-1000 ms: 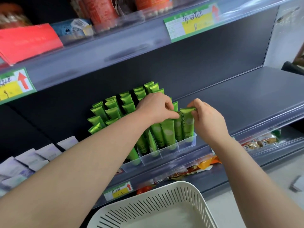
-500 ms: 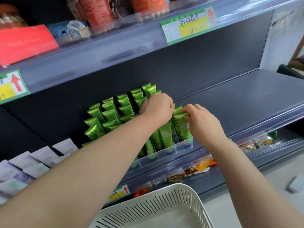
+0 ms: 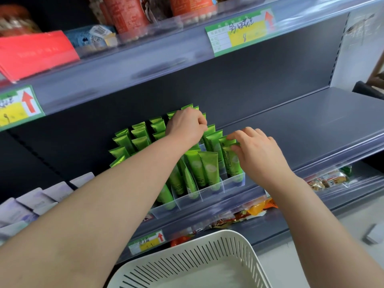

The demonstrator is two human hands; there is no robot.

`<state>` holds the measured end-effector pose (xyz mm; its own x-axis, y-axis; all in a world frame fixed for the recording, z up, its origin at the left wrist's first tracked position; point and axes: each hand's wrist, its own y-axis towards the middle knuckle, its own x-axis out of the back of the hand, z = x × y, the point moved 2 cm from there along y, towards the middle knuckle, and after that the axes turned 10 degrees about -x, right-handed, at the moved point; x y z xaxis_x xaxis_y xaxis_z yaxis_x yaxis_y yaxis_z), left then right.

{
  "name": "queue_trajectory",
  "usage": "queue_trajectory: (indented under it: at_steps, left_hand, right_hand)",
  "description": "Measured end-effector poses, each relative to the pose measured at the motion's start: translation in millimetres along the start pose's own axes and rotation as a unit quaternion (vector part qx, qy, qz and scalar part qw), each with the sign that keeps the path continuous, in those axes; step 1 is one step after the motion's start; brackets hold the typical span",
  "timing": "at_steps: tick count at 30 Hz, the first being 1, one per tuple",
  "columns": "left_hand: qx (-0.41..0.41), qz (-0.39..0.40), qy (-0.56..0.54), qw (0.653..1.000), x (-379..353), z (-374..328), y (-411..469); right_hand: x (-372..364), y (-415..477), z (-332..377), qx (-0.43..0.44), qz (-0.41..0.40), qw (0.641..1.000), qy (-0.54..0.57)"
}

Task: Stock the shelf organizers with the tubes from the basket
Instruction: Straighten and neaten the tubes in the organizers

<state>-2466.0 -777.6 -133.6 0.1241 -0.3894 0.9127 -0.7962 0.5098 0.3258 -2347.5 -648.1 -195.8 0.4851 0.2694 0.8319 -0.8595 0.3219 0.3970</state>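
Note:
Several green tubes (image 3: 208,166) stand upright in rows in a clear plastic shelf organizer (image 3: 212,191) on the middle shelf. My left hand (image 3: 185,126) reaches over the rows, its fingers curled on the tops of tubes near the back right. My right hand (image 3: 256,151) pinches the crimped top of the front-right green tube (image 3: 232,163), which stands in the rightmost front compartment. The white slotted basket (image 3: 187,254) sits below at the bottom of the view. No tubes show in its visible part.
Pale lilac packets (image 3: 39,200) lie to the left of the organizer. The grey shelf (image 3: 301,125) runs on to the right of it. An upper shelf with price labels (image 3: 239,32) and red containers overhangs. Snack packs (image 3: 326,180) fill the shelf below.
My right hand has lowered the front-right tube into its compartment. My left hand has slid from the front tubes toward the back rows.

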Motion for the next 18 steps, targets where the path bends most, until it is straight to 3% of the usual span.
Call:
queue_trajectory:
  at_steps: [5,10,18]
  left_hand:
    - [0.014,0.018,-0.080,0.997,-13.3,4.2,2.3]
    - [0.024,0.054,-0.027,0.998,-19.7,3.4,3.8]
    - [-0.001,-0.009,-0.054,0.998,-30.4,-6.3,0.6]
  right_hand:
    - [-2.6,1.1,2.9,0.009,0.002,1.000,0.008]
    - [-3.8,1.2,0.1,0.001,0.024,0.999,0.030]
    - [-3.9,-0.2,-0.5,0.001,0.035,0.999,0.040]
